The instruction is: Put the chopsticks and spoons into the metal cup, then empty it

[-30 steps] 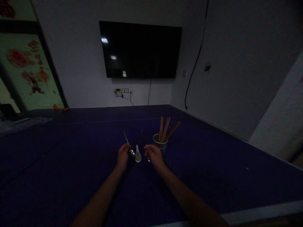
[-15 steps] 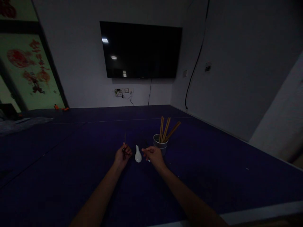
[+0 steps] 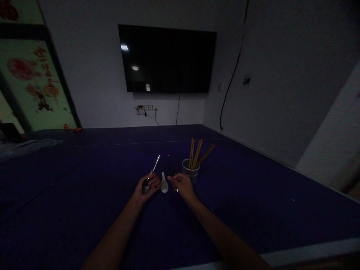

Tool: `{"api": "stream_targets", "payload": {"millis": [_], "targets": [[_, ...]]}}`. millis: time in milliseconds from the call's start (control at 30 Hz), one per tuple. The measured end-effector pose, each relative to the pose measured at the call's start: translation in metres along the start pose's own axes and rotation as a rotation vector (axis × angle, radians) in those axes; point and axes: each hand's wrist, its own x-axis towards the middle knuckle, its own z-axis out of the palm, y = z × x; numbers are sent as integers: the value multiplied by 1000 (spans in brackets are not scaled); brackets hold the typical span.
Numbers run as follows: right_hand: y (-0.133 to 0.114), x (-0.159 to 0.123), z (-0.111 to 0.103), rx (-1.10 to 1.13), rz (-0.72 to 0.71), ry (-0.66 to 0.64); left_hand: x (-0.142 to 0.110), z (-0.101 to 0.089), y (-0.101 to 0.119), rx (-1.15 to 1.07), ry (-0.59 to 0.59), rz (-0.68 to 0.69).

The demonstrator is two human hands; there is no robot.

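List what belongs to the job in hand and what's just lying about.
Apparently in the job:
- metal spoon, in the left hand
- white spoon, between the hands
- cup by the right hand
- chopsticks in the cup

Apparently just there:
- TV
- sockets
- wall cable
- crumpled plastic, far left
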Motion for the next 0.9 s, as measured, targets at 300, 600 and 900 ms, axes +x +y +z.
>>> {"api": "stream_targets", "payload": {"millis": [300, 600, 900], "targets": [[-13, -4, 4, 168, -18, -144, 1, 1, -13, 325, -152, -324], [-43, -2, -26, 237, -193, 304, 14, -10, -12, 982, 478, 254], [-52, 1, -63, -478, -392, 813, 6, -9, -17, 1508, 565, 326]]}}
